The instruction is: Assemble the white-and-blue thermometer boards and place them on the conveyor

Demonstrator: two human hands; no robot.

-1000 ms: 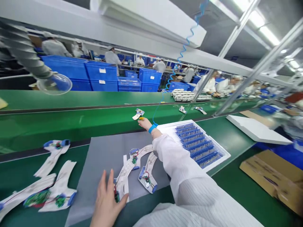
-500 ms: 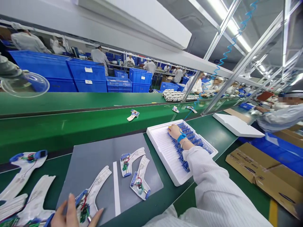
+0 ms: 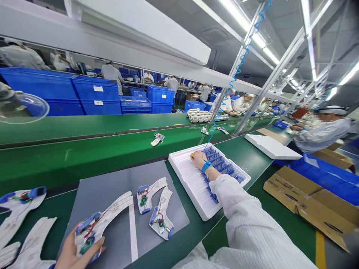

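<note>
My left hand [image 3: 81,249] grips a white pistol-shaped shell half [image 3: 97,226] with a blue trim, red wires and a green circuit board inside. The shell is tilted over the grey mat, handle pointing up and right. My right hand [image 3: 199,160], with a blue wrist strap, reaches into a white foam tray [image 3: 182,164] beside rows of small blue parts [image 3: 224,164]. Its fingers are bent together, a bit of yellow showing at the tips; what they pinch is hidden. Two similar shell halves [image 3: 150,194] [image 3: 162,215] lie on the mat right of a white strip.
More shell halves [image 3: 35,239] lie at the left on the green bench. Others [image 3: 157,139] rest on the green belt behind the grey mat [image 3: 112,177]. A foam lid [image 3: 272,146] and a cardboard box [image 3: 303,201] are at the right. A coiled blue cord [image 3: 238,69] hangs down near the tray.
My left hand has closed around the shell half and raised it, turning it rightward. My right hand stays in the tray, near its left rows. The whole view has shifted slightly.
</note>
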